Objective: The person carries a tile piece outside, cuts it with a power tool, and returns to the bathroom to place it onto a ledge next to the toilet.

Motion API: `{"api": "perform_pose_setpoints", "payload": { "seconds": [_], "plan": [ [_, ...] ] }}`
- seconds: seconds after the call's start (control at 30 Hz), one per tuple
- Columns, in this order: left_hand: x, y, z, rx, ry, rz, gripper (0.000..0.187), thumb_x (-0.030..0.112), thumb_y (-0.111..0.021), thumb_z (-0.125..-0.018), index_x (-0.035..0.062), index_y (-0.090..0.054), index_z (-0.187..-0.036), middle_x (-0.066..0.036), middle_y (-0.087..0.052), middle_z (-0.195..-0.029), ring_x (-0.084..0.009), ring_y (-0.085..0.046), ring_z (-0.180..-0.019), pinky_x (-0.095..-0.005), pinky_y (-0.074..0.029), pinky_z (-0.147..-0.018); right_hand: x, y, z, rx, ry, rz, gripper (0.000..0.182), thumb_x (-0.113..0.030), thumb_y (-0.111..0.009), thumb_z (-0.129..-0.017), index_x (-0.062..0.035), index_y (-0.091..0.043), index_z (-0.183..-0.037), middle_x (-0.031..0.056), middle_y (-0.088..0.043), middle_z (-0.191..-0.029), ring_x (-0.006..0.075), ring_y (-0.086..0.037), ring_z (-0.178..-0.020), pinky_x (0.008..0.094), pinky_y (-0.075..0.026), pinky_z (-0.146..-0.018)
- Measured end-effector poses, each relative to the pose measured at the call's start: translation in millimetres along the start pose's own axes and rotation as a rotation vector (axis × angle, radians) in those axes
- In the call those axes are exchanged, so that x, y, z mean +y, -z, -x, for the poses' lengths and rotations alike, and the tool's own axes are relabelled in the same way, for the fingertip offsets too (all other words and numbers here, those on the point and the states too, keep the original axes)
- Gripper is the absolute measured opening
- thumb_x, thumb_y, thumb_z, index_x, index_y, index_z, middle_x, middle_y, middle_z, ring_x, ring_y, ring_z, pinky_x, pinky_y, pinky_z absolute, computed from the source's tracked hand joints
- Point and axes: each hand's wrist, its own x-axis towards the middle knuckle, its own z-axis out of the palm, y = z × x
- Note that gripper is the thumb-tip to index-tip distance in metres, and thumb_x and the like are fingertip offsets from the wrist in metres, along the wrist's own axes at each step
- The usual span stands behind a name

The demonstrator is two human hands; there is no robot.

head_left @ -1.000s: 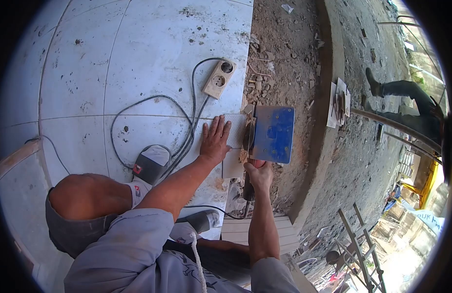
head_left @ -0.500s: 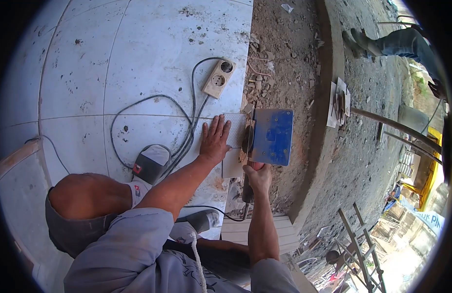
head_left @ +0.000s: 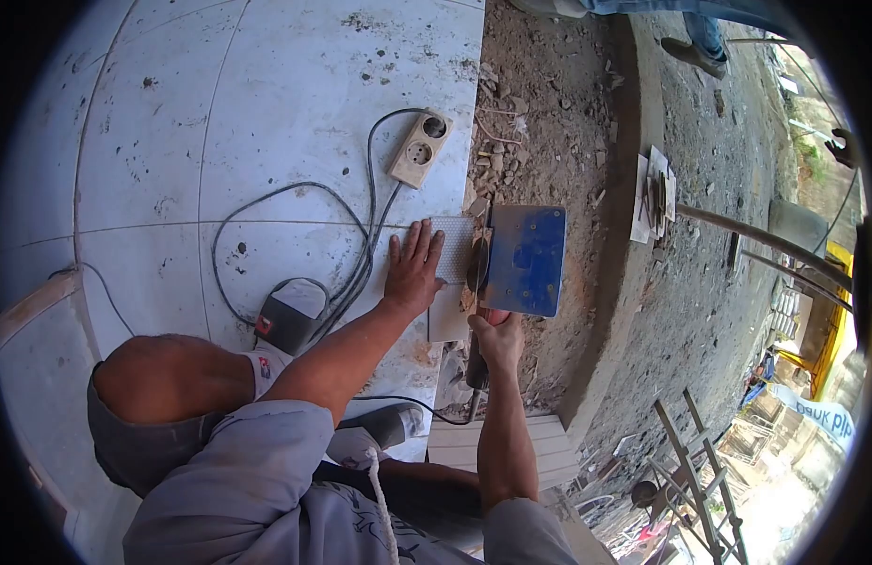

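Observation:
My left hand [head_left: 414, 273] lies flat with its fingers stretched out, pressing on the left edge of a small tile with a fine dotted pattern [head_left: 454, 247]. Beside it, my right hand [head_left: 499, 341] is wrapped round an angle grinder [head_left: 477, 369] with a black and red body. A flat blue plate [head_left: 528, 256] is fixed to the tool and covers part of it. The disc [head_left: 477, 262] sits along the right edge of the tile, between the tile and the plate. Whether the disc is spinning cannot be seen.
A two-socket power strip [head_left: 421, 151] and a coiled black cable [head_left: 266, 192] lie on the white tiled floor [head_left: 295, 104]. Rubble [head_left: 540, 122] borders a concrete curb [head_left: 640, 94]. Tile offcuts [head_left: 654, 198] are stacked beyond it. Another person's shoe [head_left: 693, 56] shows upper right.
The other person at the upper right has stepped, and their legs now stretch across the top edge. The blue plate has shifted slightly upward in view. My left hand stays in place.

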Motion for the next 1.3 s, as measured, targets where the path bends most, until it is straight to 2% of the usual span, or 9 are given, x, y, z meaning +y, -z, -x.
{"api": "perform_pose_setpoints", "payload": {
  "seconds": [0.37, 0.47, 0.7, 0.77, 1.0, 1.03, 1.1, 1.23, 1.3],
  "plan": [
    [3, 6, -2, -0.052, 0.023, -0.008, 0.100, 0.038, -0.078, -0.080, 0.0100, -0.022, -0.157, -0.017, -0.011, -0.164, -0.0333, -0.007, -0.153, -0.0610, -0.010, -0.120, 6, -1, 8, 0.010, -0.023, -0.032, 0.082, -0.036, -0.077, -0.062, -0.0057, -0.050, -0.133, 0.0243, -0.066, -0.115, 0.0400, -0.064, -0.109, 0.0448, -0.049, -0.095],
    [2, 6, -1, -0.064, 0.029, -0.006, 0.100, 0.038, -0.078, -0.081, 0.0105, -0.021, -0.157, -0.016, -0.011, -0.165, -0.0324, -0.007, -0.153, -0.0598, -0.010, -0.121, 13, 5, 3, -0.059, -0.038, -0.046, 0.082, -0.037, -0.077, -0.065, -0.0076, -0.047, -0.135, 0.0279, -0.066, -0.115, 0.0452, -0.063, -0.109, 0.0481, -0.048, -0.096],
    [-1, 6, -1, -0.043, 0.008, 0.028, 0.100, 0.037, -0.080, -0.080, 0.0117, -0.021, -0.157, -0.015, -0.014, -0.165, -0.0320, -0.011, -0.153, -0.0595, -0.012, -0.120, 55, 38, -21, -0.102, 0.091, -0.081, 0.074, -0.036, -0.080, -0.063, -0.0027, -0.057, -0.125, 0.0238, -0.067, -0.114, 0.0399, -0.065, -0.108, 0.0449, -0.049, -0.095],
    [-2, 6, -1, -0.034, 0.007, 0.029, 0.101, 0.036, -0.080, -0.079, 0.0119, -0.022, -0.157, -0.015, -0.015, -0.164, -0.0322, -0.012, -0.153, -0.0595, -0.013, -0.120, 74, 45, -26, -0.099, 0.193, 0.009, 0.061, -0.028, -0.079, -0.064, -0.0009, -0.061, -0.116, 0.0185, -0.071, -0.097, 0.0298, -0.070, -0.084, 0.0393, -0.054, -0.076],
    [-15, 8, -2, -0.053, -0.065, -0.011, 0.100, 0.038, -0.078, -0.081, 0.0159, -0.019, -0.159, -0.013, -0.013, -0.166, -0.0289, -0.012, -0.153, -0.0565, -0.011, -0.122, 117, 53, -28, -0.200, 0.330, 0.049, 0.051, -0.027, -0.079, -0.063, -0.0018, -0.067, -0.106, 0.0147, -0.072, -0.093, 0.0282, -0.069, -0.089, 0.0389, -0.053, -0.083],
    [-16, 9, -3, -0.066, -0.078, -0.032, 0.100, 0.039, -0.077, -0.082, 0.0172, -0.018, -0.159, -0.012, -0.013, -0.166, -0.0281, -0.011, -0.153, -0.0558, -0.010, -0.122, 120, 52, -29, -0.203, 0.328, 0.045, 0.051, -0.027, -0.079, -0.063, -0.0018, -0.067, -0.106, 0.0147, -0.072, -0.093, 0.0282, -0.069, -0.089, 0.0389, -0.053, -0.083],
    [-14, 11, -8, -0.082, -0.089, -0.052, 0.099, 0.041, -0.076, -0.082, 0.0191, -0.017, -0.159, -0.010, -0.013, -0.166, -0.0267, -0.011, -0.154, -0.0579, -0.007, -0.122, 125, 53, -29, -0.269, 0.283, 0.059, 0.064, -0.035, -0.078, -0.062, -0.0011, -0.065, -0.114, 0.0222, -0.071, -0.102, 0.0382, -0.068, -0.100, 0.0438, -0.052, -0.089],
    [-8, 13, -12, -0.146, -0.097, -0.115, 0.098, 0.042, -0.075, -0.083, 0.0201, -0.018, -0.159, -0.008, -0.013, -0.166, -0.0253, -0.011, -0.154, -0.0618, -0.006, -0.121, 141, 49, -29, -0.301, 0.227, 0.086, 0.063, -0.035, -0.078, -0.063, -0.0010, -0.066, -0.114, 0.0226, -0.071, -0.104, 0.0386, -0.068, -0.101, 0.0448, -0.052, -0.089],
    [-7, 13, -15, -0.135, -0.096, -0.118, 0.098, 0.042, -0.075, -0.083, 0.0210, -0.018, -0.159, -0.007, -0.014, -0.166, -0.0248, -0.011, -0.154, -0.0629, -0.005, -0.121, 155, 39, -30, -0.175, 0.319, 0.045, 0.047, -0.027, -0.079, -0.062, -0.0033, -0.070, -0.102, 0.0146, -0.072, -0.090, 0.0280, -0.070, -0.086, 0.0390, -0.053, -0.080]
  ]
}}
